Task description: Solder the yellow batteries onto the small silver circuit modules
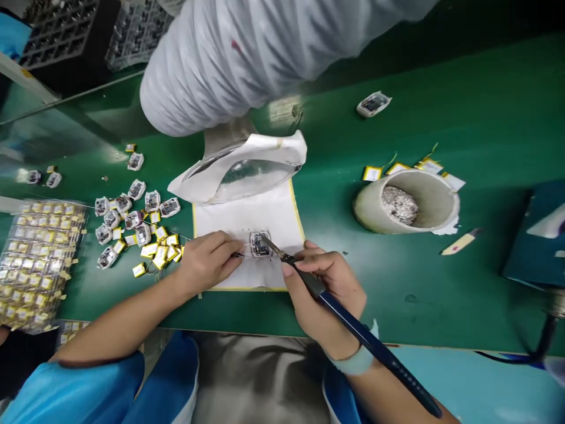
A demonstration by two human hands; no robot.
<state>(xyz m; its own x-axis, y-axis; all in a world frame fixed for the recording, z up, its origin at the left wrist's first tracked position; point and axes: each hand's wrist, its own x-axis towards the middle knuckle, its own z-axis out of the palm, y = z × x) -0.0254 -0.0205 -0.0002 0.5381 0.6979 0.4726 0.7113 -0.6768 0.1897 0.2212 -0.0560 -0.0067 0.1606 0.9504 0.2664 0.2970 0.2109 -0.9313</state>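
A small white-cased circuit board lies on the white paper sheet in front of me. My right hand is closed round a soldering iron, its metal tip touching or just above the board. Left of the board, my left hand pinches a thin strand that looks like solder wire. A short dark piece also shows at those fingertips; what it is I cannot make out. Several similar white-cased boards and yellow-edged battery cells lie loose beyond my left forearm.
A ribbed grey duct with a clear-and-white hood hangs low over the paper. At right stand a round pot, more cells, a small cutter and a dark box. A cell tray lies far left.
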